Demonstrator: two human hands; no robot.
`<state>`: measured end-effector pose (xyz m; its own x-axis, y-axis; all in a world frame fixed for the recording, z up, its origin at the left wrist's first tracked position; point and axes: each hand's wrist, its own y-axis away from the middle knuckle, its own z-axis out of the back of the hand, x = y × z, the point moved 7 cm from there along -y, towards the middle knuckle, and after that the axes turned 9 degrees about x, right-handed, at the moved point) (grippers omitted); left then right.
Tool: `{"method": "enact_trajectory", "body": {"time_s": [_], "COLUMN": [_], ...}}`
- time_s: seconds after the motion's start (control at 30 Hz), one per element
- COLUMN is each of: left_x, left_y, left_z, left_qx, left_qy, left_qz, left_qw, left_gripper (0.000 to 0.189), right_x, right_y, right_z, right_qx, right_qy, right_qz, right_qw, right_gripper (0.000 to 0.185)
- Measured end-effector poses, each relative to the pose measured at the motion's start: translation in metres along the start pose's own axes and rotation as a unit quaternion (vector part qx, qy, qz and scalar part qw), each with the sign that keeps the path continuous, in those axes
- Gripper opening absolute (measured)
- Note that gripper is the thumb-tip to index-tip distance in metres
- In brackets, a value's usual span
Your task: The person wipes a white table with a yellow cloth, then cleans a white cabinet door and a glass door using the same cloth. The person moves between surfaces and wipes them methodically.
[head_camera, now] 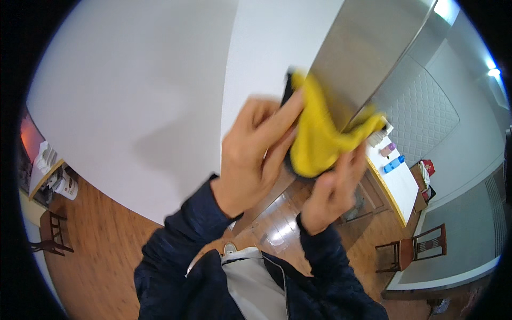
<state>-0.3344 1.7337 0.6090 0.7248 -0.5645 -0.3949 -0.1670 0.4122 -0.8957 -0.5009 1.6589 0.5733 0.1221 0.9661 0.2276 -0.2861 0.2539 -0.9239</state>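
Observation:
A yellow cloth (316,136) with a dark backing is stretched between my two hands, blurred by motion. My left hand (256,148) grips its left side between thumb and fingers. At the cloth's lower right, my right hand (334,190) pinches the other side. Behind the cloth stands a brownish metallic-looking panel (372,44), whose edge passes close by the cloth's right part. Whether the cloth touches this panel cannot be told. To the left of my hands rises a broad white wall surface (132,88).
On the right, a white-topped counter (400,192) holds a blue bottle (394,164) and a pink bottle (388,149). A wooden chair (406,250) stands right on the wood floor (100,240); another chair (52,232) is far left, near a white bucket (67,187).

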Motion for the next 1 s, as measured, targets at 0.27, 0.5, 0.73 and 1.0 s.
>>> {"method": "enact_trajectory", "body": {"time_s": [0.27,0.5,0.73,1.0], "left_x": [-0.023,0.045,0.117,0.151], "left_y": [-0.058,0.055,0.204,0.300], "left_z": [0.012,-0.006,-0.044,-0.066], "left_qx": [-0.021,0.056,0.141,0.231], "left_qy": [-0.025,0.091,0.198,0.188], "left_qz": [-0.073,0.083,0.273,0.399], "left_qw": [0.997,0.991,0.931,0.867], "left_gripper": [0.040,0.032,0.027,0.039], "right_x": [0.016,0.034,0.008,-0.014], "right_y": [-0.074,0.033,0.196,0.292], "right_z": [0.020,-0.018,-0.067,-0.107], "right_qx": [-0.067,-0.067,-0.162,-0.068], "right_qy": [-0.110,-0.034,-0.035,-0.094], "right_qz": [0.035,-0.066,-0.291,-0.442], "right_qw": [0.991,0.995,0.942,0.889], "right_gripper": [0.053,0.015,0.021,0.042]}}
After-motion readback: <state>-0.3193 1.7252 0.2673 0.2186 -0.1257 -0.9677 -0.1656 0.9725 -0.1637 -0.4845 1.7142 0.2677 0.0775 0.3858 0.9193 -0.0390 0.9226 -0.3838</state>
